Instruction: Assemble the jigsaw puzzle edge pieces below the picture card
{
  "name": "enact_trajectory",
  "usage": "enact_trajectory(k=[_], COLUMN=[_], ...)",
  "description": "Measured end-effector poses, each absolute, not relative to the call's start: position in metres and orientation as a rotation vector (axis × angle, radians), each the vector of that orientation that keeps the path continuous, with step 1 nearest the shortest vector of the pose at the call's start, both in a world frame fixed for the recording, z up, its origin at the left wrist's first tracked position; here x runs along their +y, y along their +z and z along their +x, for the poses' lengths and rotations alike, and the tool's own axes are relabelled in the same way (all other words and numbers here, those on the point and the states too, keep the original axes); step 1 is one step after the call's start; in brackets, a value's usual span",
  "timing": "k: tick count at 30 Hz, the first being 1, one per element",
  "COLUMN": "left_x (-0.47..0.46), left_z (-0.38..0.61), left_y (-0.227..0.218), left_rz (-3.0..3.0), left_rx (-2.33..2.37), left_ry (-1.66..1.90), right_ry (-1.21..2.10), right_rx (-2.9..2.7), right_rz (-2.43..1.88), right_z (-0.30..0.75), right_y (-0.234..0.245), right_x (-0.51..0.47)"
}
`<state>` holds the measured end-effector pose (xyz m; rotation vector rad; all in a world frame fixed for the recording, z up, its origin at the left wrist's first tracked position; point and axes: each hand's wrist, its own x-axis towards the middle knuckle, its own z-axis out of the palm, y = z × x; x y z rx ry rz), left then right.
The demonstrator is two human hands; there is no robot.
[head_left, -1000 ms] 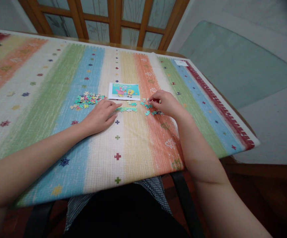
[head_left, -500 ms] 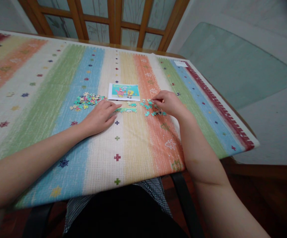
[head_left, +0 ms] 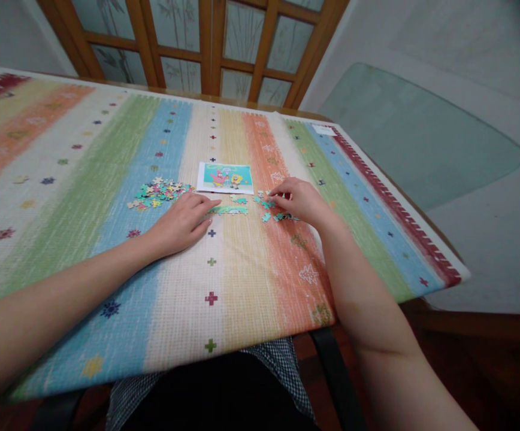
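My left hand [head_left: 183, 222] lies on the tablecloth with its fingers stretched out, the index fingertip touching or almost touching the left end of a joined strip of jigsaw pieces [head_left: 230, 210]. A few linked pieces [head_left: 239, 200] lie just above that strip. To the right, my right hand [head_left: 299, 202] has its fingertips drawn together at a loose group of teal jigsaw pieces [head_left: 266, 204], and seems to pinch one piece, largely hidden by the fingers. Beyond both hands a printed cartoon picture card [head_left: 224, 178] rests flat.
A heap of mixed jigsaw pieces [head_left: 161, 191] is left of the card, beyond my left hand. The striped tablecloth [head_left: 242, 269] covers the table. A small white paper [head_left: 324, 130] lies near the far right edge. Wood-framed glass doors [head_left: 206, 54] stand behind the table.
The whole view has tilted, so the table appears slightly lower. My right hand's fingertips have shifted a little left over the loose pieces. My left hand stays by the strip.
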<state>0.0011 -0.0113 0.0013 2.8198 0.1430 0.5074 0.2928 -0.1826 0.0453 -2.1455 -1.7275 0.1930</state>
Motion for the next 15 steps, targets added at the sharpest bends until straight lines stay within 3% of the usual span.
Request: enact_trajectory(k=[15], left_x=[-0.012], left_z=[0.002], left_y=[0.003], left_rz=[2.810], left_rx=[0.169], left_ry=[0.481], right_ry=[0.256], right_rx=[-1.719], right_rz=[-2.155], right_z=[0.277], right_y=[0.024], right_x=[-0.163])
